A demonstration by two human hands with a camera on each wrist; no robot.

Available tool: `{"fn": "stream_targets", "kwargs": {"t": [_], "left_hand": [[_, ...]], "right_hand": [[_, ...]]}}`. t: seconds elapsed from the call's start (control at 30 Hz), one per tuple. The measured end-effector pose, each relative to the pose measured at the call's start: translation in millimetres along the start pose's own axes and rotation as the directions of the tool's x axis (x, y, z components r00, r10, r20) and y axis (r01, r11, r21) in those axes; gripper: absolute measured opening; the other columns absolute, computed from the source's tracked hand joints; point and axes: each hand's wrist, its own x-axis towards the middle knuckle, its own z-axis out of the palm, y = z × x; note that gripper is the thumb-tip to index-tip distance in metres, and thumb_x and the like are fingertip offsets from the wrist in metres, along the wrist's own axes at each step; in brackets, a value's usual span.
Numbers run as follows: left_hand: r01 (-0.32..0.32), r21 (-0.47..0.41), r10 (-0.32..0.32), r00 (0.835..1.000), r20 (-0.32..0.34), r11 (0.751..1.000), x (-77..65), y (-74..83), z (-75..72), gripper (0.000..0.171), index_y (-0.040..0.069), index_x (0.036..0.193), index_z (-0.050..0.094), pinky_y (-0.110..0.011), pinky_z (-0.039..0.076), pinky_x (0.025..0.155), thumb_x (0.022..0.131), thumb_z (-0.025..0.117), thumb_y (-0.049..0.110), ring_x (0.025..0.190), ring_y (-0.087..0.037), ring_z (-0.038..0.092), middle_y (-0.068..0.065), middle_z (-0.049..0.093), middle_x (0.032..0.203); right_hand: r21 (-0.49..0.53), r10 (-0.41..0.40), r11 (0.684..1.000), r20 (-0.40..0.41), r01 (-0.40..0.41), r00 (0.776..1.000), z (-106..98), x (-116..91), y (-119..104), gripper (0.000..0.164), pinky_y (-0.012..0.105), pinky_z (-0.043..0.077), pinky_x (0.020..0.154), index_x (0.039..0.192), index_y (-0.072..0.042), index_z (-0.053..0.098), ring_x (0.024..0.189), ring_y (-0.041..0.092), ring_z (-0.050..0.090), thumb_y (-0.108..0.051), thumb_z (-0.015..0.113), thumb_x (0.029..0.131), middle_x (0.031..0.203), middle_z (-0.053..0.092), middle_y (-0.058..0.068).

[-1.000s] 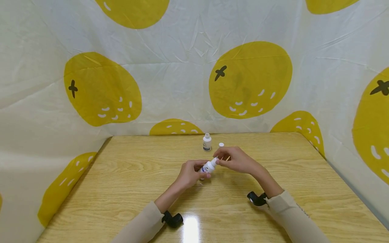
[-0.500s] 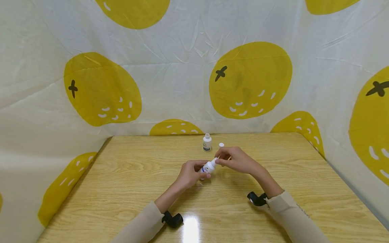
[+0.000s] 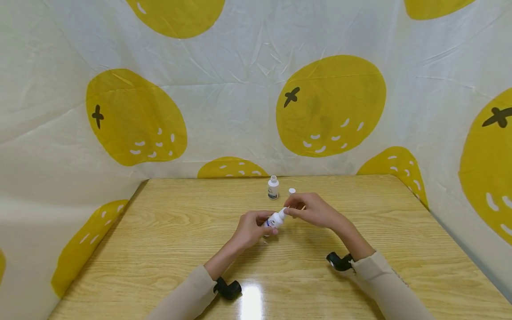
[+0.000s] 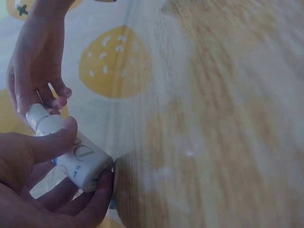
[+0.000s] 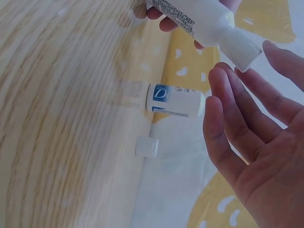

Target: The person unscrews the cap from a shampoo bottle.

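My left hand [image 3: 249,230] grips a small white bottle [image 3: 274,220] with a blue-marked label, tilted up toward the right above the table. Its thumb lies along the bottle's side in the left wrist view, with fingers curled under the base. At the upper end, the thumb and fingertips of my right hand [image 3: 317,211] pinch the bottle's white cap [image 5: 240,47]. The remaining right fingers are loosely bent beside it. A second white bottle [image 3: 273,189], uncapped, stands upright behind the hands. Right of it is a loose white cap [image 3: 292,191], partly hidden by my right hand in the head view.
Both hands are over a wooden table [image 3: 192,213]. A pale cloth [image 3: 232,115] printed with yellow fruit hangs behind it and along the sides. Black wrist cameras sit at the left cuff [image 3: 228,289] and the right cuff [image 3: 339,261].
The right fingers have shifted slightly about the cap. The left hand keeps the bottle in nearly the same place, and the standing bottle and loose cap stay put.
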Motion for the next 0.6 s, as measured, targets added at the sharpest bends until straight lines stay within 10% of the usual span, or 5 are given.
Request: {"fn": "stream_targets", "kwargs": {"t": [0.6], "left_hand": [[-0.01, 0.01, 0.01, 1.0, 0.0, 1.0, -0.3, 0.5, 0.3, 0.042, 0.011, 0.128, 0.074, -0.029, 0.061, 0.077, 0.087, 0.083, 0.007, 0.102, -0.021, 0.074, -0.011, 0.077, 0.119]], "right_hand": [[-0.016, -0.008, 1.0, 0.002, 0.008, 1.0, 1.0, 0.5, 3.0, 0.019, 0.028, 0.055, 0.073, 0.11, -0.01, 0.073, 0.081, 0.024, 0.069, -0.026, 0.07, 0.099, 0.09, 0.074, 0.01]]}}
